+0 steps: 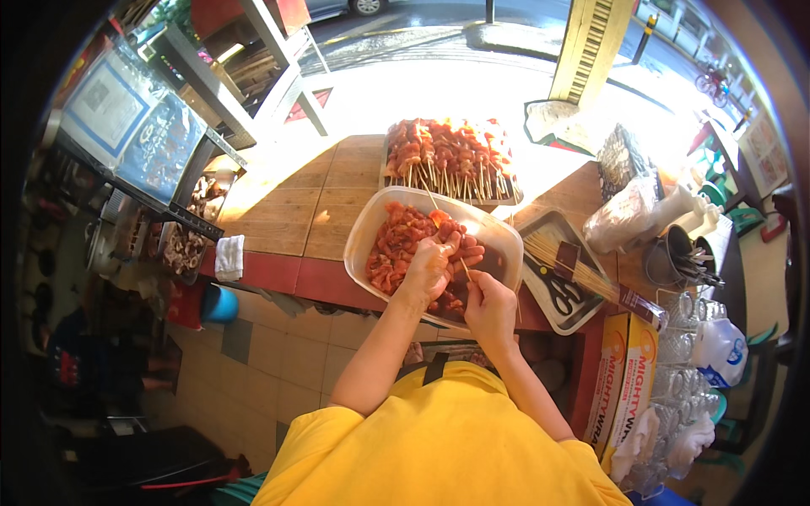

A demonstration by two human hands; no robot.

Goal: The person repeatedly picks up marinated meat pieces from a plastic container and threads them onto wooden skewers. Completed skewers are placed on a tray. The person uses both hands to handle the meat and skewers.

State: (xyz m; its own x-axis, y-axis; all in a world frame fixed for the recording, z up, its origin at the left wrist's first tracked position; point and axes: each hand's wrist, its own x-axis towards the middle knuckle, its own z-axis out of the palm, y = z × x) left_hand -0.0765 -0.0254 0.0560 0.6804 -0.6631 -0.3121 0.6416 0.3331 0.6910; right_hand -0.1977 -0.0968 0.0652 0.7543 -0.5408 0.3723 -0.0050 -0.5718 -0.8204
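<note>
Above a white plastic tub of red marinated meat pieces, my left hand grips a piece of meat between thumb and fingers. My right hand pinches the lower end of a thin bamboo skewer that points up towards the left hand. The skewer's tip is hidden behind my left fingers. Dark marinade shows on the tub's right side. Just beyond the tub, a tray holds a heap of skewered meat, with the stick ends towards me.
Right of the tub, a metal tray carries bundled bamboo skewers and black-handled scissors. Cling-wrap boxes, glass mugs and a dark utensil container stand farther right. A white folded cloth lies on the left edge.
</note>
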